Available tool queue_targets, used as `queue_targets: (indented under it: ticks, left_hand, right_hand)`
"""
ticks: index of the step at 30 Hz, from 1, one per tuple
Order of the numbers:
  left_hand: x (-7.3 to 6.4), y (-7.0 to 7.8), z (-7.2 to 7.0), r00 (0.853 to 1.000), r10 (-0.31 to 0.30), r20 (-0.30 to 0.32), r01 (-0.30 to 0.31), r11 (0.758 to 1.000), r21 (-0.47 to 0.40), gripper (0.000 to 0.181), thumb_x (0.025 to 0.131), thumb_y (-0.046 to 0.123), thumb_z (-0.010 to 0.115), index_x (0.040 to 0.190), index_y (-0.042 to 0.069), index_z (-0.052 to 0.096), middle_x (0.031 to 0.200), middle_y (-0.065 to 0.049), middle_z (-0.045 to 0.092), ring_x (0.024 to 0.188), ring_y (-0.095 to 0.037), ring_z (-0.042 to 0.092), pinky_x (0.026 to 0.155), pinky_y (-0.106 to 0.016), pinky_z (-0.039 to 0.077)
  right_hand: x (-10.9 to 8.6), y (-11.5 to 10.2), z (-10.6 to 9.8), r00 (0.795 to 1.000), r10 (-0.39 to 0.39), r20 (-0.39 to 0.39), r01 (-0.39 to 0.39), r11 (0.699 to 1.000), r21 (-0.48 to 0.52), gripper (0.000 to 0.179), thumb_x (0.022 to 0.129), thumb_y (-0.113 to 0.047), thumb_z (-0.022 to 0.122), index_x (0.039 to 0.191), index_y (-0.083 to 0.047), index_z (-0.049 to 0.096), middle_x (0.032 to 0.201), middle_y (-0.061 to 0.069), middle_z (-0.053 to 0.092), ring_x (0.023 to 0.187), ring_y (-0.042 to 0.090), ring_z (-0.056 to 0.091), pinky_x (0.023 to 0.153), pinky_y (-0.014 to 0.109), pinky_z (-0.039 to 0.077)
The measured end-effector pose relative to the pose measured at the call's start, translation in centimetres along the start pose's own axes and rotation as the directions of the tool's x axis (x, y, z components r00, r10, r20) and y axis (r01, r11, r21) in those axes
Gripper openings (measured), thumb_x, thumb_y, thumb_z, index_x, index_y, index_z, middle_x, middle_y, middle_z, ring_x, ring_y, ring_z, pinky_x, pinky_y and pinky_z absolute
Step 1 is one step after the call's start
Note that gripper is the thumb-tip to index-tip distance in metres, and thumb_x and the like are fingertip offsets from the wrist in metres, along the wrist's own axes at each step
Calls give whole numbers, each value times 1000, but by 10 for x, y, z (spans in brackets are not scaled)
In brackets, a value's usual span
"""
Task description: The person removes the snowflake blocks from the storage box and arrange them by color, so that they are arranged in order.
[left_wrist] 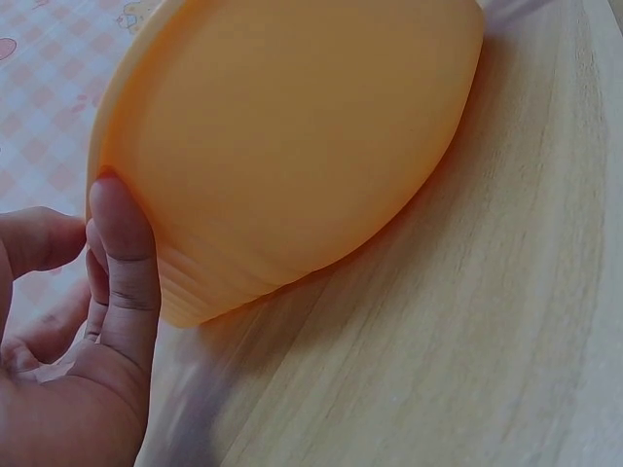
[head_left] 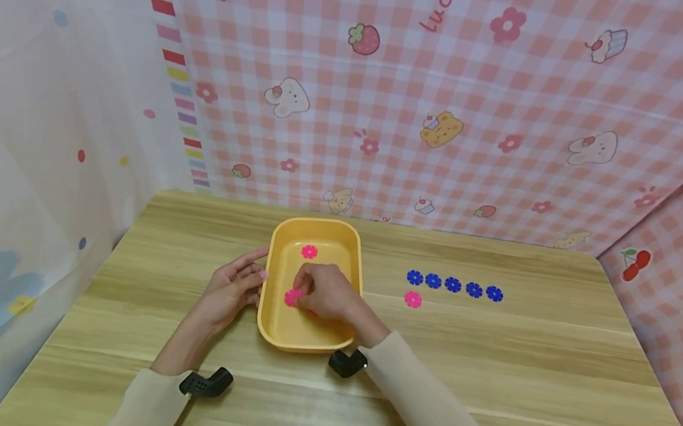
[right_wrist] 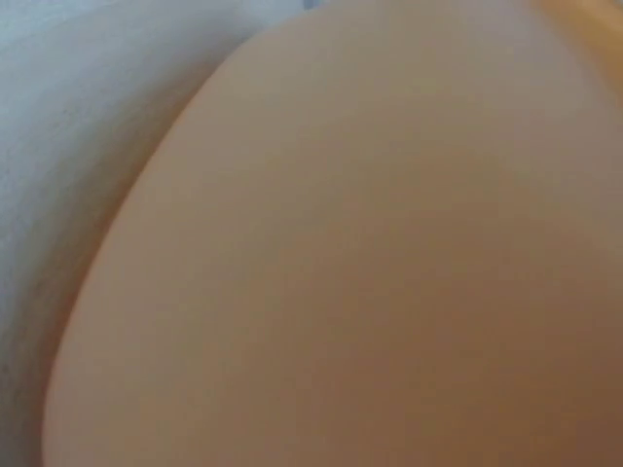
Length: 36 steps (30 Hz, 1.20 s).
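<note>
As left hand (head_left: 227,297) touches tray (head_left: 273,328), pink disc (head_left: 291,298) between right fingers (head_left: 306,275)

The wood-grained tabletop (head_left: 548,377) carries a yellow tray (head_left: 304,348) with rounded corners. To its right lie five blue flower-shaped pieces (head_left: 453,285) in a row, and one pink piece (head_left: 413,300) just on the near side of the leftmost.

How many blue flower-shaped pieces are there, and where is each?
5 blue pieces, in one row on the table, right of the yellow tray; the leftmost is behind a pink piece. The right hand may hide others.
</note>
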<state>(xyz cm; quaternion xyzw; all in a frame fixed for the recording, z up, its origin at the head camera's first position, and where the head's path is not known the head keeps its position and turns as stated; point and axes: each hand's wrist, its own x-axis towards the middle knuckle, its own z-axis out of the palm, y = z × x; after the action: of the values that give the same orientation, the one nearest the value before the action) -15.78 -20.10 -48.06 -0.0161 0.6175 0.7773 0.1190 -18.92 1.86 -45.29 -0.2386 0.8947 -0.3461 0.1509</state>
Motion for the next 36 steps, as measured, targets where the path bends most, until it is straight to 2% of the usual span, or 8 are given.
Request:
queue_targets:
  ticks: [7, 11, 18, 24, 36]
  left_hand:
    - [-1, 1, 0, 1000, 5, 3, -5, 1000, 11, 57, 103, 7, 60, 156, 7, 41, 105, -3, 62, 71, -11, 63, 59, -23, 57]
    - [-1, 1, 0, 1000, 3, 5, -4, 1000, 17, 57, 103, 8, 61, 156, 7, 41, 105, -5, 61, 72, -12, 63, 59, -24, 57]
    - [-1, 1, -1, 1000, 5, 13, -5, 1000, 21, 57, 103, 9, 61, 156, 8, 41, 105, -3, 61, 74, -11, 61, 60, -24, 57]
    - [-1, 2, 0, 1000, 12, 21, -12, 1000, 19, 57, 103, 8, 61, 156, 7, 40, 104, -2, 61, 74, -11, 61, 60, -23, 57]
    - [-1, 0, -2, 999, 20, 27, -20, 1000, 10, 57, 103, 8, 60, 156, 6, 40, 102, 0, 62, 72, -11, 61, 59, -23, 57]
  right_hand:
    - [-5, -4, -7, 1000, -23, 14, 23, 1000, 18, 8, 90, -9, 77, 88, -11, 69, 74, -3, 64, 62, 8, 57, 57, 18, 48]
    - [-11, -8, -15, 999, -53, 11, 53, 998, 28, 7, 91, -11, 76, 89, -11, 69, 77, -2, 65, 64, 9, 58, 59, 18, 48]
    - [-26, -11, -29, 1000, -24, 8, 23, 998, 67, 8, 93, -16, 76, 91, -15, 68, 81, -3, 66, 71, 13, 58, 63, 21, 49]
    - [-40, -4, -38, 999, -24, -37, 27, 995, 95, 8, 93, -18, 76, 92, -18, 68, 83, -4, 65, 75, 15, 56, 63, 22, 46]
    - [-66, 7, -53, 990, 29, -140, 2, 975, 222, 9, 94, -19, 75, 97, -16, 67, 85, -1, 66, 78, 17, 59, 63, 22, 49]
